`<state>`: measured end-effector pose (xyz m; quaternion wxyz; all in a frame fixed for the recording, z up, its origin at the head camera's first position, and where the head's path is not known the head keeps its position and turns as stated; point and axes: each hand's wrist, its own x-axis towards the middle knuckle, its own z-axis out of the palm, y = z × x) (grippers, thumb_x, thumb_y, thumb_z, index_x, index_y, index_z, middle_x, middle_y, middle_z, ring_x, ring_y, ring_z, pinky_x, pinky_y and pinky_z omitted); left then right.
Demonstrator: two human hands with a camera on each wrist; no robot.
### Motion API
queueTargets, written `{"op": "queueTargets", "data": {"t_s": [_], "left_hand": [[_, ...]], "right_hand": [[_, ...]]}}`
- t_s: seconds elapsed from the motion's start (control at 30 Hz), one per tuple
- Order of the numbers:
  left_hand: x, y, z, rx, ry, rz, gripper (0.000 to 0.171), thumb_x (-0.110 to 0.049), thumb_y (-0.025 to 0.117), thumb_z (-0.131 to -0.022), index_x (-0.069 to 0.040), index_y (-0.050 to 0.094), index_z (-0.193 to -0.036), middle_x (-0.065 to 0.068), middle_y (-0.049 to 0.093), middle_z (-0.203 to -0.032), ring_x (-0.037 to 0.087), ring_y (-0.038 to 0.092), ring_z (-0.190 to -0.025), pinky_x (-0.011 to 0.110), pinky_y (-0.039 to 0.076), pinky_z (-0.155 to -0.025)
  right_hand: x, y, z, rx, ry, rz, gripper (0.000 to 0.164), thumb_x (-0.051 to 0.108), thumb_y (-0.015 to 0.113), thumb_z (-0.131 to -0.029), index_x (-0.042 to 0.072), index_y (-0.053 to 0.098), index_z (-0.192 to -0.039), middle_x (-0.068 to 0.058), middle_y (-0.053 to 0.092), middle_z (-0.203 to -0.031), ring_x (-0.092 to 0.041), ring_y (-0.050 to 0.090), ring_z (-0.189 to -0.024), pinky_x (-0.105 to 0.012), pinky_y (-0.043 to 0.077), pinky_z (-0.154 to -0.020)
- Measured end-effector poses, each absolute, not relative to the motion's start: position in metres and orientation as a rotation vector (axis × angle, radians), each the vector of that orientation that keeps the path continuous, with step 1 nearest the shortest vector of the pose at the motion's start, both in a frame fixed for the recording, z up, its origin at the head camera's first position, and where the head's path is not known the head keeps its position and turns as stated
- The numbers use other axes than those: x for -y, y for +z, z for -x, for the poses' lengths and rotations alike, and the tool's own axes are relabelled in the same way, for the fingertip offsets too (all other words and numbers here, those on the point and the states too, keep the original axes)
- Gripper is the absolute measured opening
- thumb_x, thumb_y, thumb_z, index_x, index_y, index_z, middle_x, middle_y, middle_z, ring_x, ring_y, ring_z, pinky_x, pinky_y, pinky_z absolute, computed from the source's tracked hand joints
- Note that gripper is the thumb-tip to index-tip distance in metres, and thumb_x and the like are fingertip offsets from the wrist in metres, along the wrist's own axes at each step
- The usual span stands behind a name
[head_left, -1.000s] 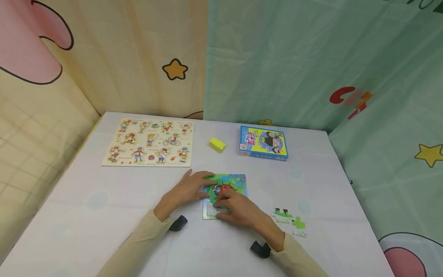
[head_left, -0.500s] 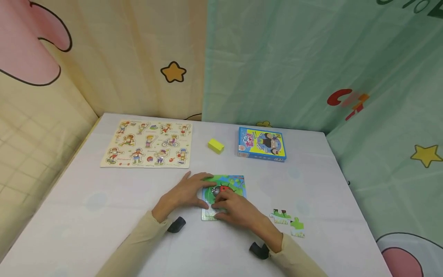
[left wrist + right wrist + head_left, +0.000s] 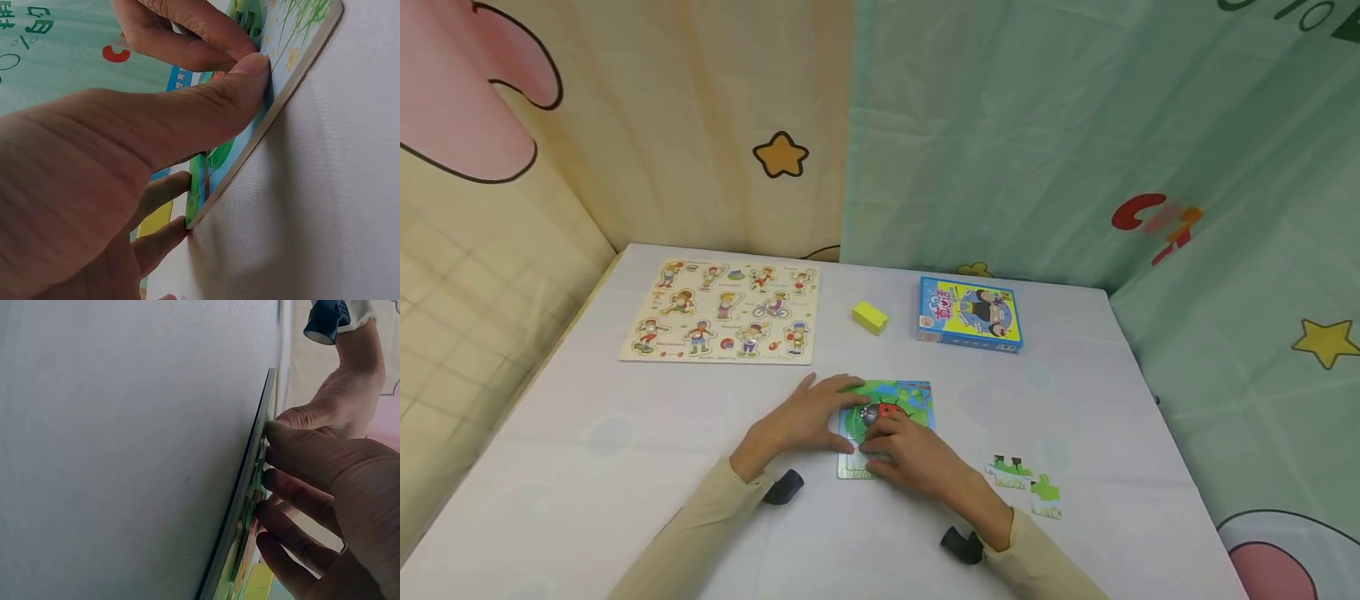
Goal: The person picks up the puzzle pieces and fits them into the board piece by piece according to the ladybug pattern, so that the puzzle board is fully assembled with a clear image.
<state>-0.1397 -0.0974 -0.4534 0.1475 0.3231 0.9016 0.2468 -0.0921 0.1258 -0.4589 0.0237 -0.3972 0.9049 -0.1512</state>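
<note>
A square ladybug jigsaw puzzle (image 3: 898, 390) lies in its tray on the table between the two hands. My left hand (image 3: 805, 417) spreads round its left side, its thumb (image 3: 250, 72) on the face near the edge and other fingertips at the far edge. My right hand (image 3: 917, 454) leans over the lower part, and in the right wrist view its fingertips (image 3: 269, 478) rest spread along the pieces. The spot under the right fingers is partly hidden. Two loose puzzle pieces, a green-and-white one (image 3: 1011, 472) and another (image 3: 1046, 497), lie to the right.
At the back left lies a wooden sports-figure puzzle board (image 3: 718, 310). A yellow block (image 3: 870, 317) sits at the back middle, beside a blue-and-yellow box (image 3: 970, 314). Black camera mounts show at the left wrist (image 3: 784, 487) and right wrist (image 3: 962, 546). Curtains stand behind the table.
The left thumb has shifted slightly lower along the puzzle's left edge. The right fingers have moved a little left over the lower-left part. The loose pieces stay put.
</note>
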Motion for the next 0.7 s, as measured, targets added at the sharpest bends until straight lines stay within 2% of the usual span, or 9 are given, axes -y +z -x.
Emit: {"op": "queueTargets", "data": {"t_s": [0.17, 0.47, 0.7], "left_hand": [[0.096, -0.456, 0.139, -2.629, 0.695, -0.935, 0.065, -0.041, 0.082, -0.081, -0.019, 0.060, -0.139, 0.006, 0.043, -0.156, 0.029, 0.031, -0.149, 0.067, 0.015, -0.120], [0.089, -0.458, 0.137, -2.659, 0.705, -0.904, 0.065, -0.038, 0.086, -0.077, -0.017, 0.062, -0.134, 0.006, 0.046, -0.154, 0.029, 0.034, -0.147, 0.065, 0.017, -0.121], [0.087, -0.455, 0.137, -2.707, 0.600, -0.875, 0.064, -0.041, 0.085, -0.075, -0.015, 0.065, -0.130, 0.006, 0.046, -0.154, 0.030, 0.035, -0.148, 0.062, 0.017, -0.122]], "right_hand": [[-0.127, -0.457, 0.093, -2.785, -0.467, 1.217, 0.023, 0.027, 0.076, -0.090, 0.015, 0.078, -0.109, 0.005, 0.069, -0.112, -0.015, 0.059, -0.112, -0.030, 0.052, -0.100], [-0.132, -0.459, 0.091, -2.796, -0.428, 1.302, 0.021, 0.021, 0.071, -0.094, 0.015, 0.076, -0.114, 0.003, 0.067, -0.115, -0.016, 0.059, -0.113, -0.030, 0.052, -0.102], [-0.134, -0.458, 0.087, -2.813, -0.329, 1.330, 0.027, 0.019, 0.063, -0.099, 0.018, 0.071, -0.125, 0.003, 0.063, -0.126, -0.018, 0.056, -0.118, -0.035, 0.051, -0.103]]}}
